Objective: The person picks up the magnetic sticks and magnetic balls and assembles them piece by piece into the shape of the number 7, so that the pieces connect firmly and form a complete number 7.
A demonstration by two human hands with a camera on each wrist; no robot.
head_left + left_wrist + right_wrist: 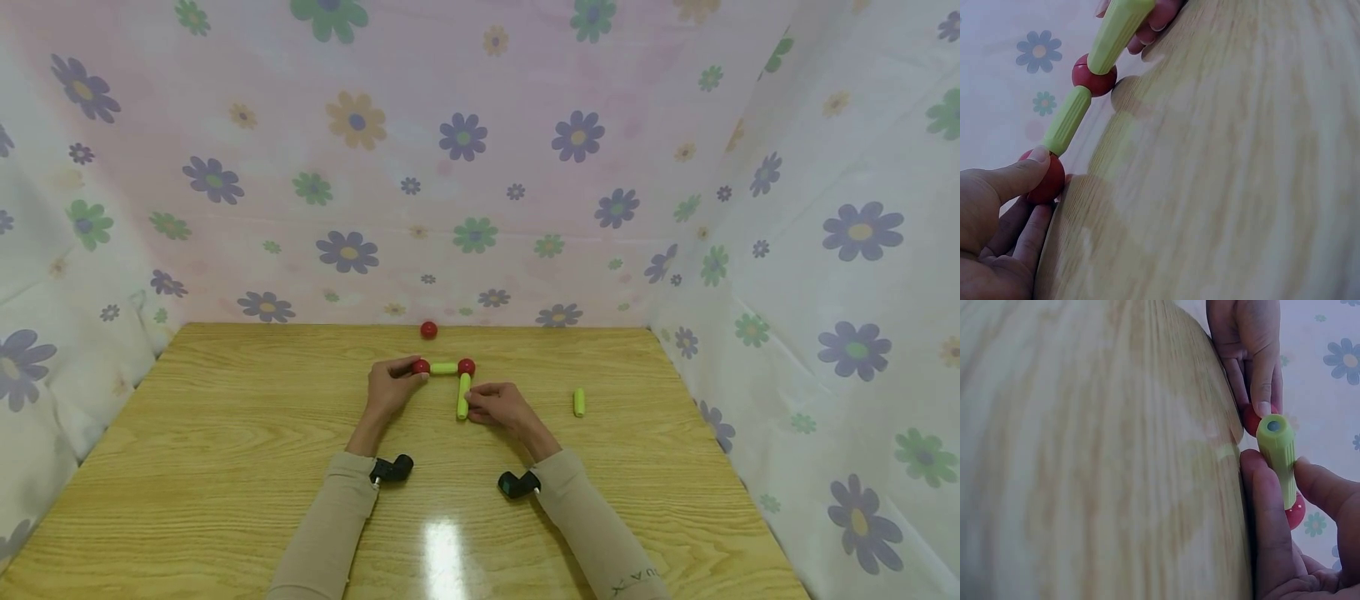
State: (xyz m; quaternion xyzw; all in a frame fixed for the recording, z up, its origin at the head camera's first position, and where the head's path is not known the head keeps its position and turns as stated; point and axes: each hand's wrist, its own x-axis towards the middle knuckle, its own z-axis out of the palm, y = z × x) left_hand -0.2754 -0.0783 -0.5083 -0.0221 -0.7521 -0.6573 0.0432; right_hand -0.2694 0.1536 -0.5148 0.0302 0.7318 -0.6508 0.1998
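My left hand pinches a red ball between thumb and fingers. A short yellow-green rod joins that ball to a second red ball on its right. From the second ball a longer yellow-green rod points toward me, making a corner. My right hand holds this rod between thumb and fingers, seen closely in the right wrist view. The rod's free end shows a small grey disc in its middle.
A loose red ball lies at the table's back edge. To the right of my right hand lies another short yellow-green rod. The wooden table meets flower-patterned cloth at the back and sides.
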